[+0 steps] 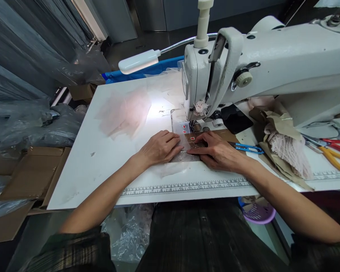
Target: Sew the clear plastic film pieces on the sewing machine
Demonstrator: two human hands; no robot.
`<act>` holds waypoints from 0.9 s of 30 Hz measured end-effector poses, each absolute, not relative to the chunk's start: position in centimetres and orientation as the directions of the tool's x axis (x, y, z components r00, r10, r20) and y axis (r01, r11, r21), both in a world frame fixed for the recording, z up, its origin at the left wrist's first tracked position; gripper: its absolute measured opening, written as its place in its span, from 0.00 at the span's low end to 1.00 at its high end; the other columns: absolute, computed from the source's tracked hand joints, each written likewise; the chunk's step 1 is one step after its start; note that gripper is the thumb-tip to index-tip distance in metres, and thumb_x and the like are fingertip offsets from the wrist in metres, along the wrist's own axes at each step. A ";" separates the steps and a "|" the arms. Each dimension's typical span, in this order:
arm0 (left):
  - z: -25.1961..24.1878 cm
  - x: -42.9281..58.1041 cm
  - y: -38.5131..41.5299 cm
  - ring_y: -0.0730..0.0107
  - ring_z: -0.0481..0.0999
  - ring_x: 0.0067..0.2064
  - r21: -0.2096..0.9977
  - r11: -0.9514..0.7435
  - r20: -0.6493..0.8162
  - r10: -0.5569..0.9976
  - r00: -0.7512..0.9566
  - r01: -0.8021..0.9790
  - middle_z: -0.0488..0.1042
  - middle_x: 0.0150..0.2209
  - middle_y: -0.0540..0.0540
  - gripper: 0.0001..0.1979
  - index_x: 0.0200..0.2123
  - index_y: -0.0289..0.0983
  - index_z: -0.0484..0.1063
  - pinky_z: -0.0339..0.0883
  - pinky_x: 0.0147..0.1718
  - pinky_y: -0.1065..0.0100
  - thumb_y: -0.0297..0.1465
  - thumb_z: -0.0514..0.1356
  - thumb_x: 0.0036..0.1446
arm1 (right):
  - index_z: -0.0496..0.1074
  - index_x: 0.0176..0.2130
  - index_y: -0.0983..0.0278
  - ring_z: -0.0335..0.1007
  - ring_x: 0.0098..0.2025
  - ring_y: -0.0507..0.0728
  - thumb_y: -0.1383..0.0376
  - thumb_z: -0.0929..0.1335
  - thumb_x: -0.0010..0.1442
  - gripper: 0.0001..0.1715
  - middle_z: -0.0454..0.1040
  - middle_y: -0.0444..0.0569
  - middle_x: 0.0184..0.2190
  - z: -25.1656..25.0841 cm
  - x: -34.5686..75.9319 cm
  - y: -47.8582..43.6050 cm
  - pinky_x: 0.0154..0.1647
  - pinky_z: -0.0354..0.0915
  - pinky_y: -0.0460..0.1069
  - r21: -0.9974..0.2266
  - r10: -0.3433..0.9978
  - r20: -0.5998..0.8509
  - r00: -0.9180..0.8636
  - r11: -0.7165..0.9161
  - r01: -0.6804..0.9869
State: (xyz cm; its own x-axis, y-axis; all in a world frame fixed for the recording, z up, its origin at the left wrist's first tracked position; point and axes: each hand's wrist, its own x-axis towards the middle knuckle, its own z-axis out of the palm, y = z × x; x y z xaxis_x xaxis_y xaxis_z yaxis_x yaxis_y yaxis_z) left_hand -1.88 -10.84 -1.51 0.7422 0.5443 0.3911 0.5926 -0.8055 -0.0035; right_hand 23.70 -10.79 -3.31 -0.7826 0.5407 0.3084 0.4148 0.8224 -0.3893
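Observation:
My left hand (160,147) lies flat on a thin sheer piece of fabric (184,154) on the white sewing table (102,158), fingers stretched toward the needle. My right hand (214,150) presses the same piece from the right, its fingers flat and pointing left over a brown patch. Both hands sit just in front of the presser foot (196,126) of the white sewing machine (260,64). Small red marks show on the plate near the needle.
A stack of pale pink sheer pieces (124,111) lies at the left under the lamp (138,61). Blue snips (248,148), crumpled brown paper with pink lace (286,149) and red and yellow tools (336,151) lie at the right. Cardboard boxes (31,173) stand left of the table.

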 end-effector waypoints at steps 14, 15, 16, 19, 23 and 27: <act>-1.6 -1.4 -11.1 0.61 0.72 0.39 -0.006 -0.764 0.336 0.605 0.721 0.645 0.73 0.40 0.38 0.18 0.50 0.31 0.69 0.70 0.37 0.59 0.39 0.52 0.67 | 0.75 0.53 0.55 0.62 0.52 0.65 0.70 0.64 0.62 0.22 0.66 0.56 0.49 -3.3 23.7 -10.9 0.52 0.63 0.64 -0.405 0.558 0.297 -0.775 0.808 0.427; -1.5 -1.2 -11.2 0.60 0.71 0.39 -0.033 -0.750 0.308 0.621 0.721 0.660 0.73 0.41 0.38 0.19 0.50 0.31 0.69 0.68 0.37 0.58 0.40 0.51 0.67 | 0.76 0.53 0.55 0.62 0.52 0.65 0.70 0.65 0.61 0.22 0.66 0.56 0.49 -3.3 23.7 -10.9 0.53 0.63 0.64 -0.411 0.561 0.301 -0.771 0.806 0.426; -1.4 -1.1 -11.2 0.59 0.71 0.39 -0.057 -0.738 0.280 0.635 0.721 0.672 0.72 0.42 0.37 0.19 0.50 0.32 0.69 0.67 0.37 0.58 0.40 0.51 0.66 | 0.76 0.52 0.55 0.62 0.52 0.65 0.70 0.65 0.61 0.22 0.67 0.55 0.49 -3.3 23.6 -10.9 0.53 0.63 0.64 -0.418 0.563 0.307 -0.768 0.804 0.423; -1.0 -0.8 -10.7 0.56 0.71 0.42 -0.103 -0.734 0.205 0.645 0.736 0.672 0.71 0.49 0.35 0.19 0.50 0.31 0.70 0.65 0.37 0.57 0.39 0.51 0.66 | 0.76 0.51 0.54 0.62 0.52 0.65 0.71 0.65 0.61 0.22 0.67 0.55 0.48 -3.3 23.5 -11.1 0.53 0.63 0.64 -0.444 0.582 0.317 -0.749 0.789 0.425; -0.8 -0.5 -8.5 0.53 0.71 0.46 -0.126 -0.782 0.138 0.596 0.791 0.611 0.69 0.56 0.36 0.20 0.53 0.32 0.69 0.63 0.40 0.56 0.38 0.51 0.65 | 0.78 0.50 0.57 0.62 0.50 0.65 0.71 0.64 0.61 0.21 0.66 0.56 0.45 -3.4 23.4 -10.9 0.54 0.64 0.64 -0.484 0.658 0.325 -0.680 0.733 0.478; -0.8 -0.4 -6.2 0.55 0.71 0.48 -0.077 -0.825 0.118 0.550 0.827 0.560 0.70 0.56 0.37 0.20 0.54 0.32 0.70 0.64 0.45 0.57 0.38 0.51 0.65 | 0.77 0.51 0.58 0.62 0.50 0.64 0.70 0.64 0.62 0.21 0.66 0.56 0.45 -3.8 23.4 -10.5 0.54 0.64 0.63 -0.536 0.728 0.317 -0.607 0.666 0.519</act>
